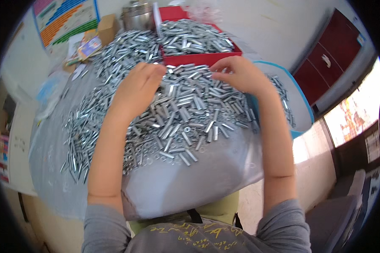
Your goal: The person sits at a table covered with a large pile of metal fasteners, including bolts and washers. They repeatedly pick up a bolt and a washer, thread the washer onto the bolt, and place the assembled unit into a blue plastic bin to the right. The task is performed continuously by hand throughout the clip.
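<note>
With the middle of the view as the clock's centre, a broad heap of short silvery metal rods (pixel 184 113) covers the table (pixel 173 181) from about eight o'clock round through twelve to two. Small metal nuts and washers (pixel 187 130) lie loose among the pieces near the centre, at the heap's near edge.

The left hand (pixel 140 88) is at ten o'clock over the heap, back up, its fingers bent and bunched toward the thumb; whether they pinch a rod cannot be told. The right hand (pixel 242 75) is between one and two o'clock, near the front wall of the red tray (pixel 201 58), thumb and forefinger curled toward each other; I cannot tell if anything lies between their tips.

The red tray, at twelve o'clock, is piled with more rods. Between two and three o'clock, partly behind the right forearm, a blue-rimmed bin (pixel 311 116) also holds rods. A steel pot (pixel 137 17) stands at eleven, with a brown cardboard box (pixel 107 28) just beside it.

Writing shows in three places: text too small to read on the striped, coloured poster (pixel 65 21) between ten and eleven; blurred print on the purple-and-yellow packet (pixel 90 47) at ten; and yellow script across the grey shirt (pixel 198 238) at six.
</note>
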{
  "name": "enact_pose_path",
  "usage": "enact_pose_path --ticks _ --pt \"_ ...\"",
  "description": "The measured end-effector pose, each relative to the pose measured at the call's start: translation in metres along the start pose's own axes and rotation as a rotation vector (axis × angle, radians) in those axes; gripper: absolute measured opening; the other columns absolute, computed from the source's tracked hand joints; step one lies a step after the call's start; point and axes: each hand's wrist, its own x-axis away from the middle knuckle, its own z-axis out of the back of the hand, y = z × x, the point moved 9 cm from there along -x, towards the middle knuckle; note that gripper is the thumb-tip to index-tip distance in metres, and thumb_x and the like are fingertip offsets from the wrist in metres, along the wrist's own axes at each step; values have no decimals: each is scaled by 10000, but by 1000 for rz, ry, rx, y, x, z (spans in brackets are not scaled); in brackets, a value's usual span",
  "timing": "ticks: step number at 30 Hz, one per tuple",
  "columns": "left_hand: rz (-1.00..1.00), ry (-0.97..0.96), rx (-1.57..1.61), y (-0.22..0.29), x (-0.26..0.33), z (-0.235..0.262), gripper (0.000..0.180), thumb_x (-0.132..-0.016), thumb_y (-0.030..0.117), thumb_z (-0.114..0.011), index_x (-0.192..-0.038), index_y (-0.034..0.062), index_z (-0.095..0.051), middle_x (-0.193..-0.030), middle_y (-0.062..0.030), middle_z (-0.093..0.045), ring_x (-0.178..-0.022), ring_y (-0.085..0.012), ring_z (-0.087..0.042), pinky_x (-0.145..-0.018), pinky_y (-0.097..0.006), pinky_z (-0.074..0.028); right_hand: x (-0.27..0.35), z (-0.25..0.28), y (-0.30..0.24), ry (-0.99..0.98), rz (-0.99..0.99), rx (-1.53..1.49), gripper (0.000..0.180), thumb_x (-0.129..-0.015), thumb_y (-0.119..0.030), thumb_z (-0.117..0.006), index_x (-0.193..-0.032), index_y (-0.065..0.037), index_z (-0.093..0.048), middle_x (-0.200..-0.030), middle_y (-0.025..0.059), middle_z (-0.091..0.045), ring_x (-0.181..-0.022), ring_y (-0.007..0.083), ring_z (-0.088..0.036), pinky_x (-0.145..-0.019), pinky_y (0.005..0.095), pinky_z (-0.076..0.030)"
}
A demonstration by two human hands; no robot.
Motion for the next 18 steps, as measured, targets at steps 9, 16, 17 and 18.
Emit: enact_pose_path --ticks 9,16,17,18 --pt "-292 -200 14 124 -71 -88 398 -936 303 -344 -985 -16 -577 -918 -138 -543 -890 -258 -522 -793 -315 -396 82 100 197 -132 -470 359 223 -769 -210 -618 -914 -45 -660 -828 108 -650 -765 203 -600 -706 321 -469" --pt "-211 -338 335 173 -150 -207 658 -894 545 -272 -973 -22 -597 -875 -170 -561 -888 -257 -510 -817 -336 -373 76 62 257 -255 -398 419 238 -735 -231 -625 -894 -59 -659 -853 111 -653 -796 236 -607 -715 356 -467" --pt "-146 -312 427 160 -163 -230 693 -881 577 -258 -982 -17 -599 -901 -169 -563 -903 -254 -504 -822 -340 -370 68 54 254 -285 -369 456 233 -728 -232 -624 -888 -65 -661 -856 113 -653 -806 247 -608 -721 365 -465" --pt "-74 -288 517 149 -171 -249 727 -867 610 -244 -991 -11 -601 -928 -167 -566 -917 -250 -498 -827 -345 -368 63 46 252 -291 -339 458 236 -726 -228 -619 -902 -77 -660 -875 115 -649 -833 271 -602 -736 383 -462"
